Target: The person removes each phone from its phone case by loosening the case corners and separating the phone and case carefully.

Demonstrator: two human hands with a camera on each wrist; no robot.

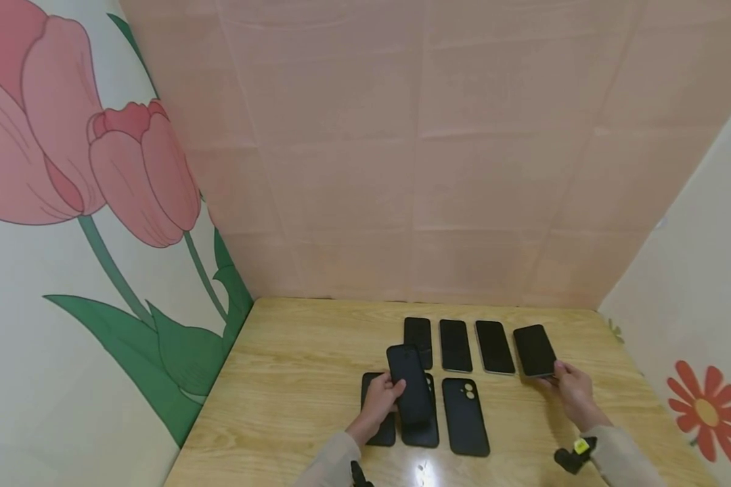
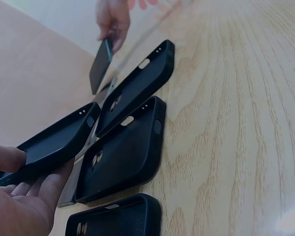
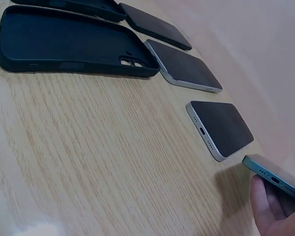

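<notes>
My left hand (image 1: pixel 379 402) holds a black phone case (image 1: pixel 411 387) by its side, thumb on the inner face and fingers underneath. In the left wrist view that case (image 2: pixel 56 140) is raised, its hollow inside showing. At the right, my right hand (image 1: pixel 574 393) grips the lower end of a smartphone (image 1: pixel 535 350). Its edge is teal in the right wrist view, where the phone (image 3: pixel 271 173) is tilted above the table. Three black phone cases, left (image 1: pixel 386 433), middle (image 1: pixel 425 437) and right (image 1: pixel 466 421), lie in a row; the held case partly covers the middle one.
Three smartphones, left (image 1: pixel 417 333), middle (image 1: pixel 455 345) and right (image 1: pixel 495 346), lie dark-screened behind the cases on the wooden table (image 1: pixel 304 352). A pink cloth (image 1: pixel 353 182) hangs at the back. Flower-patterned walls (image 1: pixel 12 284) stand at both sides.
</notes>
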